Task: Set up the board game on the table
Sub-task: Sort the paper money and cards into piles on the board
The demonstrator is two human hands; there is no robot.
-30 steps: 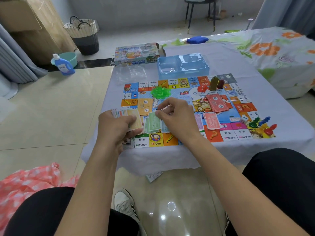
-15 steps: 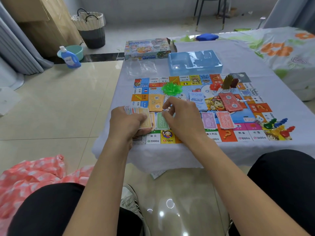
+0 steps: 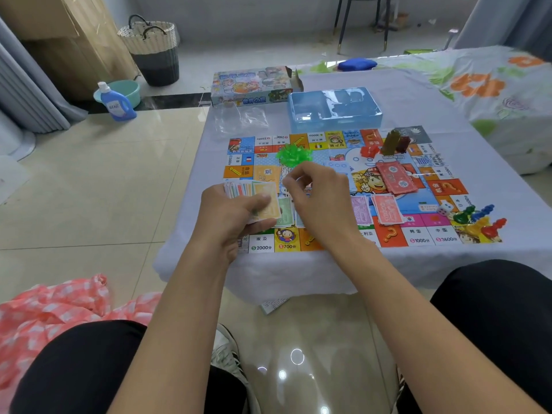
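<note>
The left hand (image 3: 236, 216) is curled round a stack of paper play money (image 3: 260, 198). The thumb lies flat on the top yellow note, and the notes fan out a bit at the far end. The long side of the stack points away from the person, toward the far edge of the table (image 3: 418, 103). The stack is held just above the near left part of the game board (image 3: 337, 186).

The right hand (image 3: 319, 198) is beside it, over the middle of the board. Its fingers are bent and the fingertips are bunched close together, like a pinch. I cannot tell if there is a note between them.

The board lies flat on the table near the near edge, with its long side going left to right. Under the hands lie green and blue notes (image 3: 285, 213). To the right are a pink note pile (image 3: 361, 210) and a red note pile (image 3: 386, 209), side by side. A bigger red pile (image 3: 395, 177) lies further back. A heap of green houses (image 3: 292, 153) sits near the far left part of the board. Red houses (image 3: 369, 151) and tall brown pieces (image 3: 394, 141) stand near the far right corner. Colored pawns (image 3: 478, 218) and a white die (image 3: 445, 208) lie at the near right corner.

Past the board sit a blue plastic tray (image 3: 334, 109), a clear bag (image 3: 242, 121) and the game box (image 3: 254, 85), at the far left edge.
</note>
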